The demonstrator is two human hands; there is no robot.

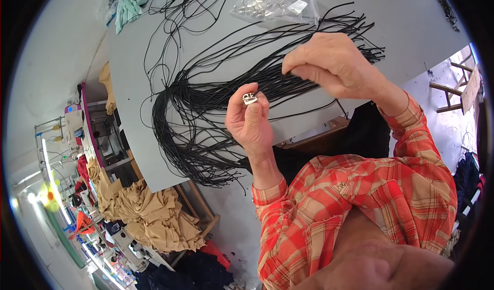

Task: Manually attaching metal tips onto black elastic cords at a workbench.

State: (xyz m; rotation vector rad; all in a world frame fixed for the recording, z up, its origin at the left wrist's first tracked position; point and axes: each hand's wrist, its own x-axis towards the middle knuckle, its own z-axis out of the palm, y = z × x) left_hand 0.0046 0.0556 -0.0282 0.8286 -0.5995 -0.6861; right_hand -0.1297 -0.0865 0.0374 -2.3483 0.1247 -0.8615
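My left hand (pixel 251 122) is closed, with a small shiny silver metal cord lock (pixel 250 99) pinched between thumb and fingers. A short dark piece of cord shows beside the lock. Up and to the right of it, my right hand (pixel 334 66) is bent at the wrist, thumb and forefinger pressed together on a black cord, of which only a dark bit shows at the fingertips. Beneath both hands a large bundle of thin black cords (pixel 170 115) lies looped across the grey table (pixel 139 53), its loose ends fanned out at the right and near the front edge.
A clear plastic bag (pixel 275 4) of silver metal pieces lies at the table's far side. Pale green cloth (pixel 128 4) rests at the far left corner. Tan fabric (pixel 149 212) is piled off the table's left side. A wooden stool (pixel 458 86) stands at the right.
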